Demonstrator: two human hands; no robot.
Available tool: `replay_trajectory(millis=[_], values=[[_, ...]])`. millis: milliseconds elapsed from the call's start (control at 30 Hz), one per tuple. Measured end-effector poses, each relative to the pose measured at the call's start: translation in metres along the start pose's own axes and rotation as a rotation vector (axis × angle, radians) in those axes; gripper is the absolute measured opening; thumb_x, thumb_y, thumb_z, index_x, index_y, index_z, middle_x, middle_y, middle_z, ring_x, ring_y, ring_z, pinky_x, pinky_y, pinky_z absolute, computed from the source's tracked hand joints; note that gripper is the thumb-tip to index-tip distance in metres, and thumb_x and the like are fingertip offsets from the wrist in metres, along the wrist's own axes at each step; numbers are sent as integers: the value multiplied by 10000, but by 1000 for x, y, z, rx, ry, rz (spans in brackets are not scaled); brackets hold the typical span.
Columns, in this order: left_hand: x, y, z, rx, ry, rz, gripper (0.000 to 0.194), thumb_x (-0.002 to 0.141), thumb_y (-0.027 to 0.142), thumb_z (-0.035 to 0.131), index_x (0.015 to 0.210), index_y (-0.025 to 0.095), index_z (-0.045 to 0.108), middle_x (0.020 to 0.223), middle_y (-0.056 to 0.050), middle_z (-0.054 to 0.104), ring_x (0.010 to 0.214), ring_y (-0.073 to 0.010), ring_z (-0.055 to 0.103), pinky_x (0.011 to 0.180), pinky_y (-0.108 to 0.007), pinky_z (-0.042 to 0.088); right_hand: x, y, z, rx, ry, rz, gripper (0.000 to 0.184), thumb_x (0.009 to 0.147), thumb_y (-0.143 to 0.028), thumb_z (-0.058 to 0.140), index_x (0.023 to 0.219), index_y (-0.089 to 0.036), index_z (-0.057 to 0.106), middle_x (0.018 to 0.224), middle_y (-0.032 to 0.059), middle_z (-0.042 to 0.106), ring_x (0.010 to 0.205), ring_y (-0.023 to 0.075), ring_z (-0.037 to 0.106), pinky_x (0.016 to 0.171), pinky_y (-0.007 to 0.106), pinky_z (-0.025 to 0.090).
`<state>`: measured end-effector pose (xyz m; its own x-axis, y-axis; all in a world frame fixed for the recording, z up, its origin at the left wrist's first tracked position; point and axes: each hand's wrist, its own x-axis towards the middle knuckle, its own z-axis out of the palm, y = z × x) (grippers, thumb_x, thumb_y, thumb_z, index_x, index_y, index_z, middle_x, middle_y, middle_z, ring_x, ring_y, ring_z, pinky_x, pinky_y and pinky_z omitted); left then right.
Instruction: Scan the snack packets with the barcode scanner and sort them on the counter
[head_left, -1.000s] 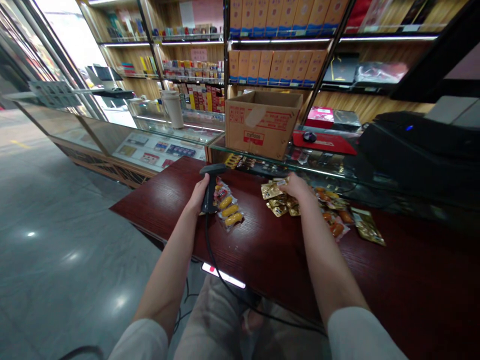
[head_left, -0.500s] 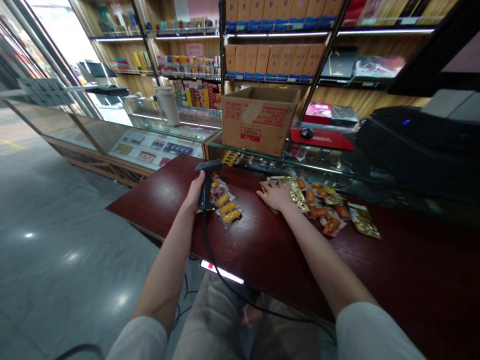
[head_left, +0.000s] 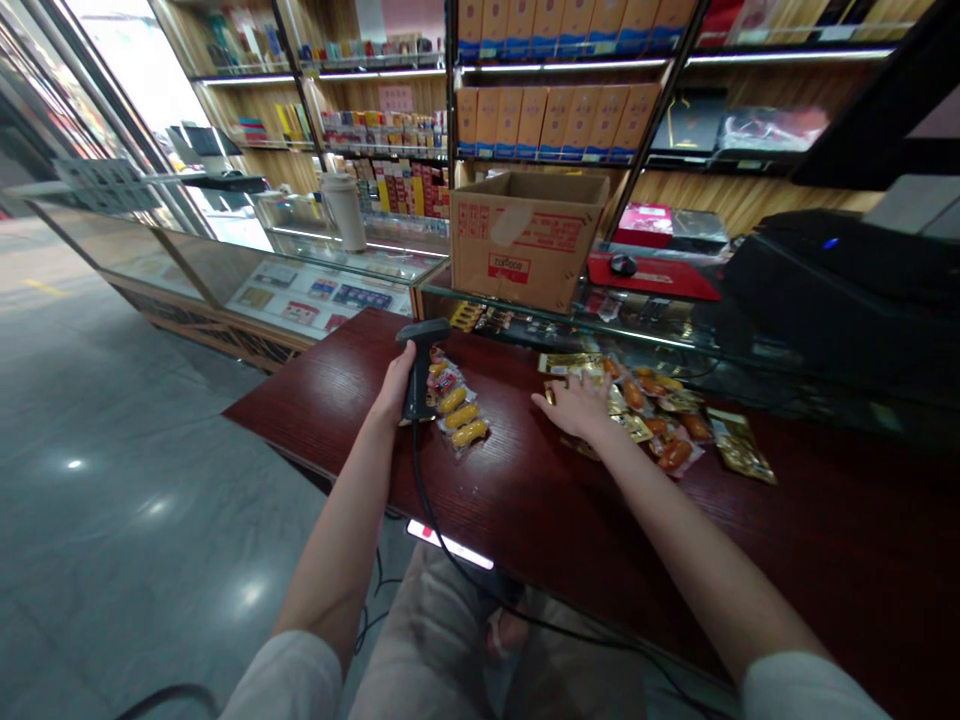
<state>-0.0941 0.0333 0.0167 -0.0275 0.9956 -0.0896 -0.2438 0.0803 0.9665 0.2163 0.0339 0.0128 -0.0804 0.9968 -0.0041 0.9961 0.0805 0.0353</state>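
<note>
My left hand [head_left: 393, 382] is wrapped round the handle of a black barcode scanner [head_left: 418, 370], held upright over the dark red table [head_left: 510, 500]. Just right of it lie clear packs of yellow sausage-like snacks [head_left: 463, 420], partly behind the scanner. My right hand [head_left: 581, 402] rests with fingers spread on a pile of gold snack packets [head_left: 570, 364]. Packs of orange-brown sausage-like snacks [head_left: 675, 455] are heaped beside that hand. A single gold packet [head_left: 741, 445] lies at the pile's right end.
A cardboard box [head_left: 517, 245] stands open on the glass counter behind the table. A mouse [head_left: 622, 264] sits on a red mat to its right, and a white cup [head_left: 345, 212] to its left. The scanner's black cable [head_left: 431, 520] runs down across my lap, past a lit phone [head_left: 450, 545].
My right hand has shifted slightly right and nearer over the gold packets, and some packets under it have moved. My left hand still holds the scanner. The whole view has swung slightly.
</note>
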Motion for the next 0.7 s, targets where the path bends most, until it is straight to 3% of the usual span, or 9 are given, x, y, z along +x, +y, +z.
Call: replay_trajectory(millis=[133,233,367,567,700], values=[[1,2,-5,-18,65,32,727,834,797,539,983,111,727,499,-5,578,410,-119,516,423,-226,392,27,-39,-15,149,106,-131,597,984,-573,479,1418,-173,572,1455,201,543,1369,393,448,1159,594,222],[3,3,-10,-9,103,39,750,818,805,555,991,96,729,495,-8,578,410,-118,517,426,-222,387,48,-79,-16,383,-50,-203,636,963,-639,485,1413,-195,565,1423,175,573,1308,356,501,1100,536,324],[6,1,-14,9,121,16,742,824,804,546,968,99,727,501,-12,580,404,-118,516,424,-226,373,63,-116,-3,518,-147,-267,706,843,-739,610,1293,-197,655,1411,176,557,1323,378,447,1070,538,310],[8,-4,-10,2,142,12,721,815,797,565,954,107,725,515,-15,591,417,-114,522,436,-222,393,68,-126,15,634,-88,-180,489,726,-572,797,1022,-211,652,1221,103,628,1205,329,505,1019,489,341],[6,-2,-6,-12,99,24,687,806,787,588,940,126,718,524,-12,601,418,-114,521,425,-221,392,76,-108,22,1047,-24,-121,391,659,-414,809,828,-230,508,863,-6,627,911,232,602,884,405,462]])
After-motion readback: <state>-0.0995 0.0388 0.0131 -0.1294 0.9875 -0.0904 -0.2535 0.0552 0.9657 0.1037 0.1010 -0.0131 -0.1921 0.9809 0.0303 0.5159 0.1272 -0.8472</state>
